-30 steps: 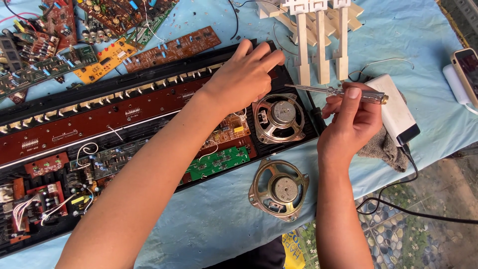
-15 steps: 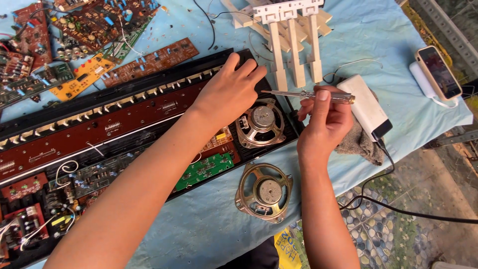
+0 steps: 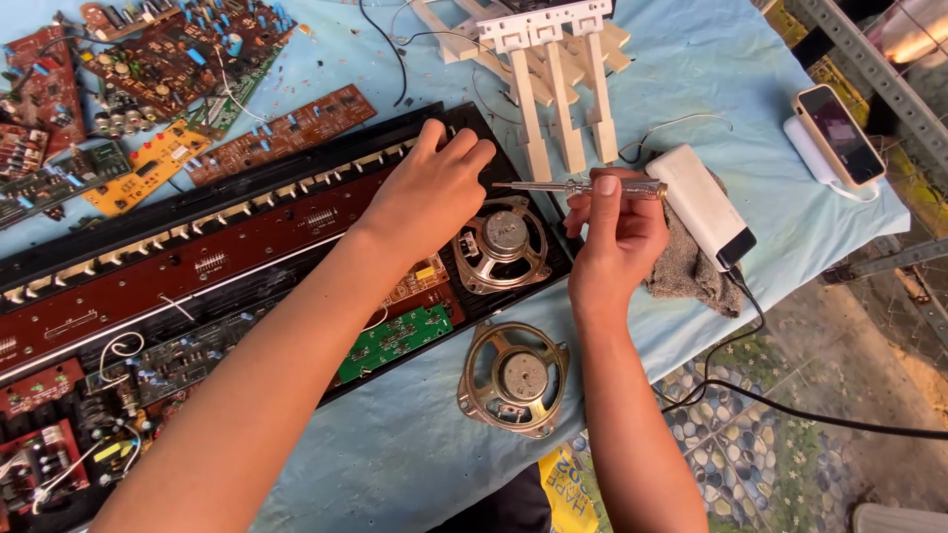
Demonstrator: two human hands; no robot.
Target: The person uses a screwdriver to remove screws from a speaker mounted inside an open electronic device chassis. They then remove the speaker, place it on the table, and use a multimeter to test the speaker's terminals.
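**What Our Worktop Carries**

We see a worktop (image 3: 691, 59) covered by a pale blue cloth. Across it lies our long black opened keyboard case (image 3: 237, 286), its circuit boards showing. Loose circuit boards (image 3: 148, 89) sit at the far left. A detached round speaker (image 3: 515, 377) lies just beside the case's near edge. White keys (image 3: 553, 79) rest at the far side, with a grey rag (image 3: 691, 271), a white box (image 3: 703, 205) and a phone (image 3: 839, 133) to the right.
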